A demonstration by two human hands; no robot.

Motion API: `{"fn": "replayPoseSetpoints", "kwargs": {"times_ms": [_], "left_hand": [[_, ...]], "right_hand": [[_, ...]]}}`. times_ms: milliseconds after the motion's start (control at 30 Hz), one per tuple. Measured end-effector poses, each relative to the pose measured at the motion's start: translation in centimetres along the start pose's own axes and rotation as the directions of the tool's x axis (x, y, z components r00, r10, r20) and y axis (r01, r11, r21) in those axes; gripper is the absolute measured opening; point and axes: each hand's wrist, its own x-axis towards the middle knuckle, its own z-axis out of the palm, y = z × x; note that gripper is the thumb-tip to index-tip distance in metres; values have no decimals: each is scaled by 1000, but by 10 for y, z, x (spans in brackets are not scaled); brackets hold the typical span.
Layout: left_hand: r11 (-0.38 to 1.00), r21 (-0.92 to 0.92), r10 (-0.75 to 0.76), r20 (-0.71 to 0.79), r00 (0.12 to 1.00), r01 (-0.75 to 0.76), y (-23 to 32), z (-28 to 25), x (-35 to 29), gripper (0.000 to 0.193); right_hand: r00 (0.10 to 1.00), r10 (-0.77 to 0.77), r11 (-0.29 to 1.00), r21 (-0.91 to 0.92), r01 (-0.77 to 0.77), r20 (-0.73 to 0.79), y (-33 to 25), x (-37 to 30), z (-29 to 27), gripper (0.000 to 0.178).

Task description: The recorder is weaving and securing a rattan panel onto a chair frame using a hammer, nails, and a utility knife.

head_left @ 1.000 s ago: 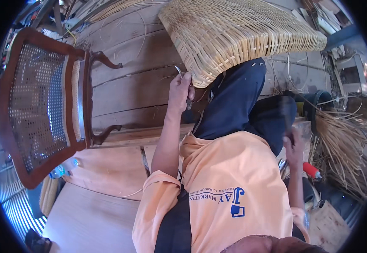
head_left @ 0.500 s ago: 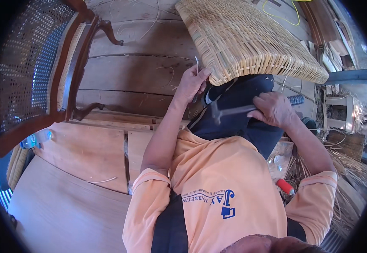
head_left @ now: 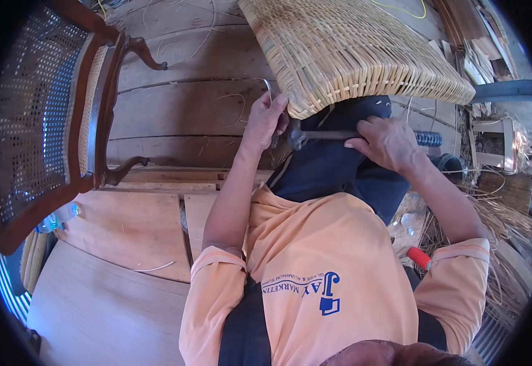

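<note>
Head view shows the left hand [head_left: 264, 122] closed on a thin, curved metal tool [head_left: 269, 90] at the near left corner of a woven panel [head_left: 351, 55], whose near edge is over the person's dark-trousered leg [head_left: 321, 161]. The right hand [head_left: 388, 145] grips a hammer [head_left: 332, 135] partway along its handle, the head just beside the left hand; whether it touches the panel cannot be told. A caned chair [head_left: 61, 116] is at the left edge of the plank floor [head_left: 180, 67].
</note>
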Motion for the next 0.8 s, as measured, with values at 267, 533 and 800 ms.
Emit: {"fn": "replayPoseSetpoints", "kwargs": {"times_ms": [267, 533, 800], "left_hand": [[930, 304, 243, -96, 965, -204, -3, 23, -12, 33], [638, 736, 452, -121, 884, -226, 9, 41, -21, 30], [663, 741, 351, -179, 919, -109, 7, 35, -29, 33]], "right_hand": [[732, 681, 485, 766, -422, -28, 23, -107, 68, 33], [305, 925, -78, 899, -431, 227, 14, -206, 169, 37], [594, 802, 328, 878, -348, -65, 48, -166, 120, 40]]}}
